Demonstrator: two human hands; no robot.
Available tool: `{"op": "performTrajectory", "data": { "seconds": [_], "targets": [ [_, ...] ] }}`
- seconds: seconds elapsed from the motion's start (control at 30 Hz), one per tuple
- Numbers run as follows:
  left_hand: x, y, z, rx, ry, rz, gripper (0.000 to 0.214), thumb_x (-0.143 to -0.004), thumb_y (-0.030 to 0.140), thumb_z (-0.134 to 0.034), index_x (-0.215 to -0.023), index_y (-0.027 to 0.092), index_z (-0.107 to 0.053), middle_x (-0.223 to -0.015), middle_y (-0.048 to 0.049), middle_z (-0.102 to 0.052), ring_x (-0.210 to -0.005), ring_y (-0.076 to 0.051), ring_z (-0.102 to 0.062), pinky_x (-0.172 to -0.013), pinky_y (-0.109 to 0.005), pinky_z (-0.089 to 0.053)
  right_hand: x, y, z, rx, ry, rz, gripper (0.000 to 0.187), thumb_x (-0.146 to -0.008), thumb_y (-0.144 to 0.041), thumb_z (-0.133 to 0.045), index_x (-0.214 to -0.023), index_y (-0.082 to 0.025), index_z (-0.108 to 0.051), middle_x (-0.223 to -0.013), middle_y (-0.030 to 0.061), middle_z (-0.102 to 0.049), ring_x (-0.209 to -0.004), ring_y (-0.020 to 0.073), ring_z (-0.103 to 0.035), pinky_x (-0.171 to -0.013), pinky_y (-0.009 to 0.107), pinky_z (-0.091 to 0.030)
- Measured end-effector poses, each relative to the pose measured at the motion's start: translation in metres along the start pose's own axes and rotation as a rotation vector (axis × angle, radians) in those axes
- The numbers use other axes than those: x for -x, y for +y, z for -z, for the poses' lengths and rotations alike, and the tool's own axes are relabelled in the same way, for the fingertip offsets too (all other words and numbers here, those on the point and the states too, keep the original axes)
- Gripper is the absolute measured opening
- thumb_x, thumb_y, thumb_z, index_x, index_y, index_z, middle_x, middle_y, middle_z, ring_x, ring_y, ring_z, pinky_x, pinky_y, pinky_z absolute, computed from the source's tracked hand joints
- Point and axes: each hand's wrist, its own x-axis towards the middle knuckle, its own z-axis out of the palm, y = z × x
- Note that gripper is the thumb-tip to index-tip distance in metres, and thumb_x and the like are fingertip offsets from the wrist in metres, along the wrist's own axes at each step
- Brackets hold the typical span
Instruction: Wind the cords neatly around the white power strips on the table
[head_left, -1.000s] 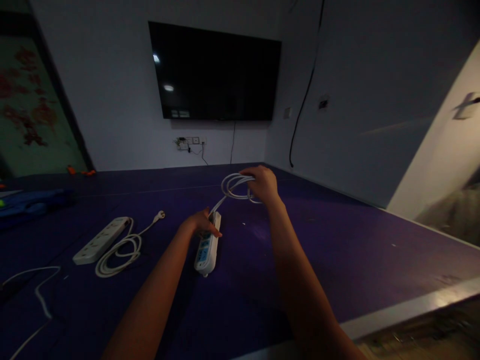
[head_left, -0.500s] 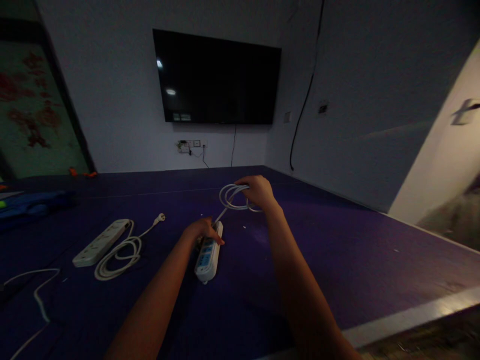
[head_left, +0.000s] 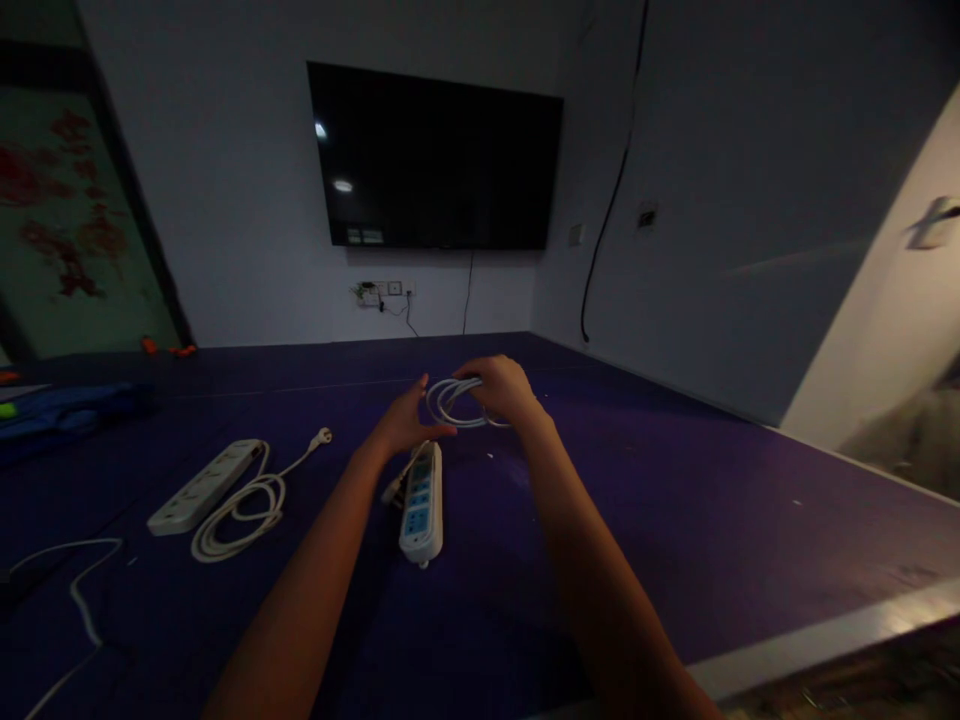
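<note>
A white power strip with blue sockets [head_left: 421, 503] lies on the dark purple floor mat [head_left: 675, 500] in front of me. Its white cable is gathered into a coil [head_left: 454, 400] just above the strip's far end. My right hand [head_left: 504, 388] is closed round the right side of that coil. My left hand [head_left: 405, 420] hovers over the strip's far end, fingers apart and reaching towards the coil's left side, holding nothing that I can see.
A second white power strip [head_left: 202, 484] with a loosely coiled cable [head_left: 240, 510] and plug [head_left: 322, 436] lies to the left. Another white cord [head_left: 75, 590] trails at lower left. A dark television [head_left: 435, 155] hangs on the wall ahead; blue objects [head_left: 67, 405] lie far left.
My left hand has let go of the power strip and risen towards the coil. My right hand has brought the coil nearer and a little to the left.
</note>
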Motion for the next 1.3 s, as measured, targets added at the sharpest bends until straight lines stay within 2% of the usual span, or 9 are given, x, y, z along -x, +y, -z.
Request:
{"op": "performTrajectory", "data": {
  "seconds": [0.1, 0.27, 0.43, 0.57, 0.73, 0.87, 1.1, 1.2, 1.3],
  "targets": [
    [-0.003, 0.017, 0.006, 0.091, 0.075, -0.187, 0.087, -0.061, 0.036, -0.076, -0.137, 0.017, -0.038, -0.128, -0.0129, -0.056, -0.116, -0.023, -0.053, -0.098, -0.033, -0.039, -0.004, -0.005, -0.007, -0.137, 0.006, 0.106, 0.03, -0.066, -0.007, -0.061, -0.091, -0.021, -0.072, -0.089, 0.0042, -0.071, -0.084, 0.0175, -0.063, -0.073, 0.026, -0.044],
    [-0.001, 0.025, 0.013, 0.073, 0.114, -0.207, 0.058, -0.074, 0.03, -0.066, -0.128, 0.015, -0.05, -0.093, -0.0067, -0.069, -0.084, -0.019, -0.064, -0.08, -0.029, -0.048, -0.007, -0.009, -0.013, -0.329, 0.061, 0.203, 0.03, -0.059, -0.005, -0.068, -0.087, -0.017, -0.071, -0.09, 0.0056, -0.068, -0.08, 0.015, -0.06, -0.073, 0.027, -0.045],
    [-0.002, 0.015, 0.019, -0.014, 0.255, -0.185, 0.046, -0.078, 0.034, -0.062, -0.119, 0.012, -0.058, -0.099, -0.0108, -0.068, -0.088, -0.021, -0.063, -0.08, -0.03, -0.047, -0.002, 0.001, -0.008, -0.595, -0.003, 0.05, 0.039, -0.063, -0.018, -0.074, -0.101, -0.015, -0.067, -0.097, 0.0081, -0.068, -0.087, 0.0163, -0.062, -0.079, 0.029, -0.047],
    [-0.005, 0.009, 0.023, 0.005, 0.37, -0.12, 0.032, -0.079, 0.03, -0.06, -0.106, 0.014, -0.065, -0.102, -0.0107, -0.068, -0.092, -0.021, -0.062, -0.085, -0.031, -0.046, 0.0, 0.017, -0.003, -0.766, -0.064, -0.067, 0.032, -0.077, -0.023, -0.062, -0.109, -0.016, -0.063, -0.103, 0.0078, -0.068, -0.091, 0.0147, -0.063, -0.081, 0.028, -0.048],
    [-0.007, 0.0, 0.027, 0.113, 0.508, -0.026, 0.029, -0.077, 0.034, -0.058, -0.096, 0.013, -0.066, -0.096, -0.0085, -0.07, -0.086, -0.02, -0.064, -0.082, -0.032, -0.048, 0.004, 0.033, -0.004, -0.806, -0.141, -0.298, 0.025, -0.088, -0.025, -0.049, -0.107, -0.015, -0.062, -0.089, 0.0066, -0.069, -0.071, 0.0111, -0.064, -0.06, 0.02, -0.05],
    [-0.01, -0.008, 0.03, 0.236, 0.562, 0.002, 0.031, -0.074, 0.034, -0.06, -0.094, 0.012, -0.065, -0.09, -0.0088, -0.069, -0.081, -0.019, -0.064, -0.076, -0.03, -0.049, 0.005, 0.033, -0.004, -0.857, -0.12, -0.438, 0.027, -0.091, -0.028, -0.042, -0.096, -0.013, -0.064, -0.074, 0.0056, -0.067, -0.051, 0.009, -0.061, -0.044, 0.017, -0.046],
    [-0.008, -0.003, 0.034, 0.11, 0.57, 0.018, 0.029, -0.078, 0.031, -0.052, -0.097, 0.013, -0.063, -0.086, -0.0079, -0.068, -0.078, -0.019, -0.063, -0.074, -0.029, -0.048, 0.003, 0.019, 0.006, -0.967, -0.093, -0.326, 0.026, -0.084, -0.035, -0.055, -0.081, -0.012, -0.064, -0.058, 0.0012, -0.062, -0.047, 0.0077, -0.057, -0.044, 0.017, -0.045],
    [-0.005, -0.001, 0.036, 0.075, 0.554, 0.017, 0.029, -0.079, 0.034, -0.05, -0.093, 0.012, -0.064, -0.085, -0.0085, -0.068, -0.076, -0.019, -0.063, -0.07, -0.027, -0.046, 0.004, 0.014, 0.011, -0.925, -0.149, -0.233, 0.033, -0.081, -0.044, -0.056, -0.078, -0.013, -0.065, -0.069, 0.0042, -0.066, -0.058, 0.0096, -0.06, -0.051, 0.019, -0.047],
    [-0.003, 0.0, 0.036, -0.041, 0.547, 0.029, 0.028, -0.08, 0.036, -0.047, -0.079, 0.014, -0.065, -0.07, -0.0058, -0.065, -0.065, -0.017, -0.06, -0.061, -0.025, -0.042, 0.005, 0.009, 0.014, -0.869, -0.16, -0.085, 0.029, -0.081, -0.041, -0.057, -0.077, -0.014, -0.066, -0.091, 0.0065, -0.068, -0.081, 0.0123, -0.062, -0.07, 0.023, -0.049]
  ]
}}
